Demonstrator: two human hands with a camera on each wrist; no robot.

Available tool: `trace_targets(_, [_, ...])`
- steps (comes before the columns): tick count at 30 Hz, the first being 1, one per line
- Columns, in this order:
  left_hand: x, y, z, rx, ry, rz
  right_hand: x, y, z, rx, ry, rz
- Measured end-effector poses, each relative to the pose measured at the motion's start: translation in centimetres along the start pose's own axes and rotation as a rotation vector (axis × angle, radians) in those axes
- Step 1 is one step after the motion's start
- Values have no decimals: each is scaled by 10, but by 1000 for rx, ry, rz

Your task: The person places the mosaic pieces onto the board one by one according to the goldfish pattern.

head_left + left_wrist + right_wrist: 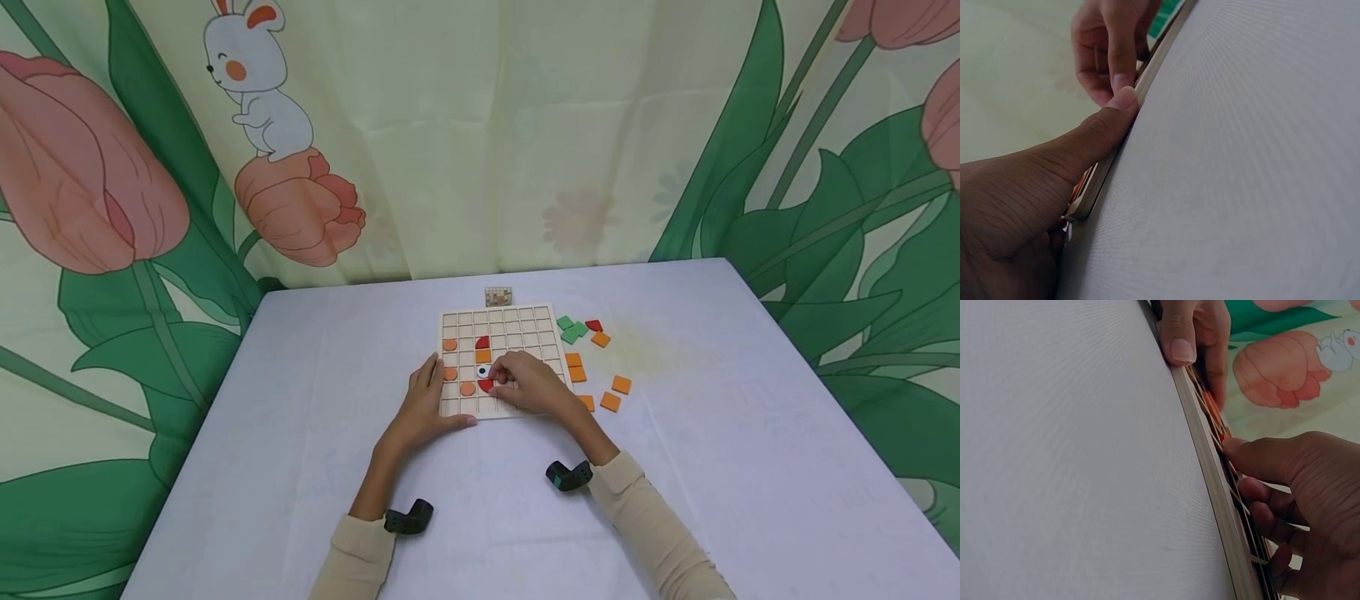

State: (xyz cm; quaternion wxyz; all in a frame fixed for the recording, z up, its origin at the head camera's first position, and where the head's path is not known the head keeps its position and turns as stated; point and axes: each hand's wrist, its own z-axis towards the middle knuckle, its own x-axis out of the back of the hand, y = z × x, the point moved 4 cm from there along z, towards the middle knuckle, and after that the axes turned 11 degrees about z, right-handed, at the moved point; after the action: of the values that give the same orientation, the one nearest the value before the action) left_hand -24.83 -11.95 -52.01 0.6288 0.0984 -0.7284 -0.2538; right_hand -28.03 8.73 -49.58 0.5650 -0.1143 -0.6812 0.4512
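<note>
A pale wooden grid board point(530, 327) lies on the table. My left hand point(422, 407) braces its near left corner, fingers straight along the left side and thumb point(1094, 134) against the near edge. Over the board, my right hand point(531, 383) has bent fingers, and its thumb and fingers pinch a red rounded piece point(485, 386) low in the grid. Just above that piece sits a white tile with a black dot point(482, 372). Higher in the same column are an orange square point(483, 356) and another red rounded piece point(482, 342). Several orange discs point(467, 388) occupy cells to the left.
Right of the board lie loose orange squares point(621, 384), green tiles point(574, 332) and a red piece point(594, 325). A small patterned card or box point(498, 297) stands behind the board. The white-covered table point(337, 350) meets a printed curtain point(465, 150) at the back.
</note>
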Motion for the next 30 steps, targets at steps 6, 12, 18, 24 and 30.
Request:
trace_targets(6, [-2, -3, 0, 11, -6, 8, -1, 1, 1, 4, -11, 6])
trace_targets(12, [-1, -3, 0, 2, 8, -2, -1, 1, 0, 4, -4, 19])
trace_targets(18, [-3, -5, -1, -4, 3, -4, -2, 2, -2, -2, -22, 24])
trace_targets(24, [-3, -6, -1, 0, 13, -14, 5, 0, -2, -17, -27, 82])
trace_targets(30, [-2, -4, 0, 7, 9, -16, 20, 2, -6, -46, -18, 164])
